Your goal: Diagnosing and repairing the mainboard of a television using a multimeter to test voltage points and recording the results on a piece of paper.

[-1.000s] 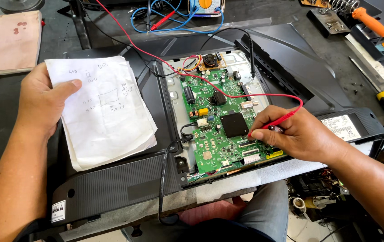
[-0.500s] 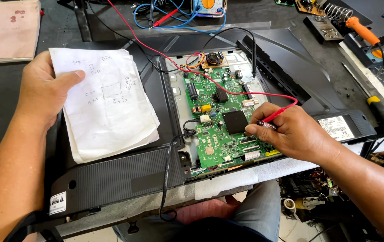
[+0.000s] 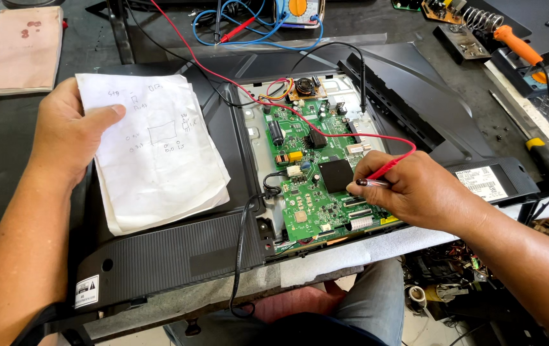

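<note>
Probe steady on board, notes still pinned.
My right hand (image 3: 415, 192) keeps pinching the red probe (image 3: 386, 168) on the green circuit board (image 3: 316, 176); left of it, my left hand (image 3: 69, 138) stays pressed on white handwritten paper sheets (image 3: 159, 154).

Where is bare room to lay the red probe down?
Free: ribbed black cover below the paper sheets; dark panel right of the green circuit board. Crowded: the board itself, and the wires at the top.

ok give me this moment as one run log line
left hand: holds paper sheets | right hand: holds red probe, tip on green board | black probe: upright at board's far edge
</note>
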